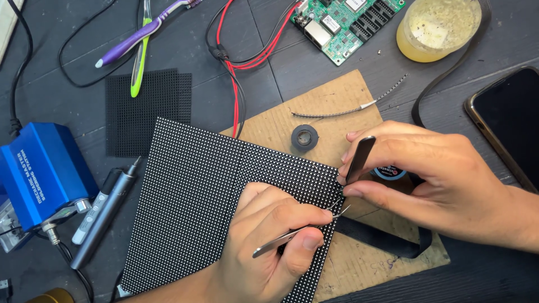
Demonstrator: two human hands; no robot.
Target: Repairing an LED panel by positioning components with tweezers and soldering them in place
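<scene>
A black dotted LED panel lies tilted on a sheet of brown cardboard. My left hand rests on the panel's right part and pinches silver tweezers, whose tips reach the panel's right edge. My right hand comes in from the right and grips a dark flat tool between thumb and fingers, with its lower end right by the tweezer tips. A small blue-and-white round tin is mostly hidden under my right hand.
A blue soldering station and a grey soldering pen lie at left. A black mesh square, two toothbrushes, red and black wires, a green circuit board, a yellow jar, a phone, a small tape roll and a black strap surround the cardboard.
</scene>
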